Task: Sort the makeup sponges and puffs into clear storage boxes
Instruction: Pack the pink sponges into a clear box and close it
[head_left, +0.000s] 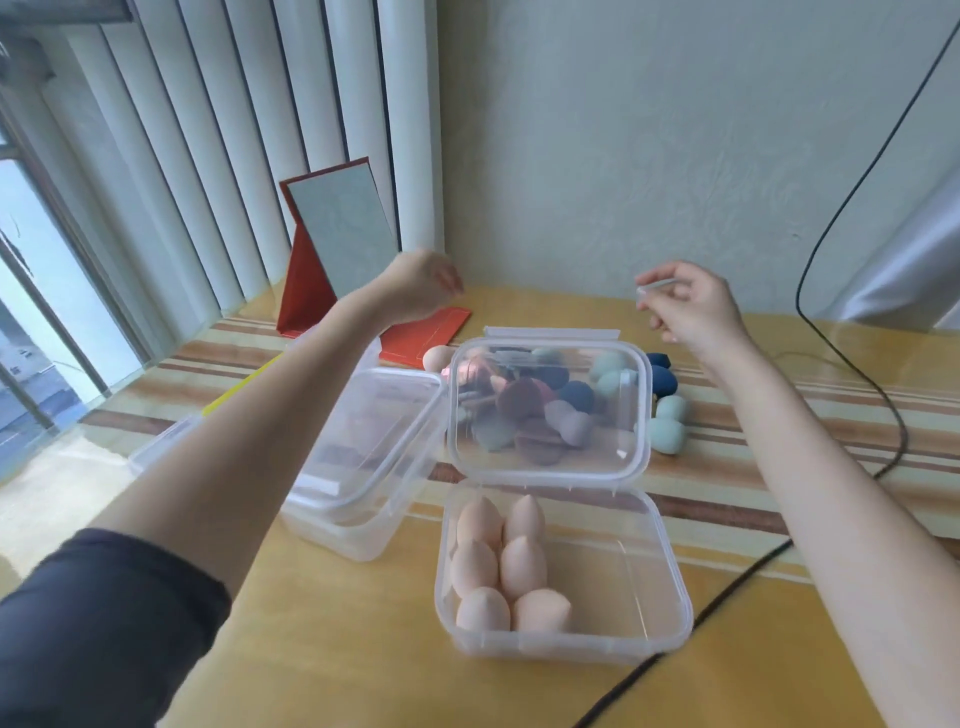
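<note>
Six peach sponges (498, 566) in near clear box (563, 639), lid (548, 410) raised; mixed sponges (540, 410) at 12 o'clock; left hand (423, 283) loosely curled, empty; right hand (685, 304) pinching small clear strip (657, 286).

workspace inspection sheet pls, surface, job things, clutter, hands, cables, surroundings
surface: yellow table with a striped band across it.
job's things: front clear box, lid up, holds six peach sponges; second clear box to its left shows no sponges; loose pile of sponges and puffs behind the lid, teal sponges at its right.
clutter: red folding mirror at the back left.
hands: left hand raised, holding nothing; right hand pinches a small clear piece.
cables: black cable runs across the table by the front box.
surroundings: vertical blinds, window on the left, pale wall.
</note>
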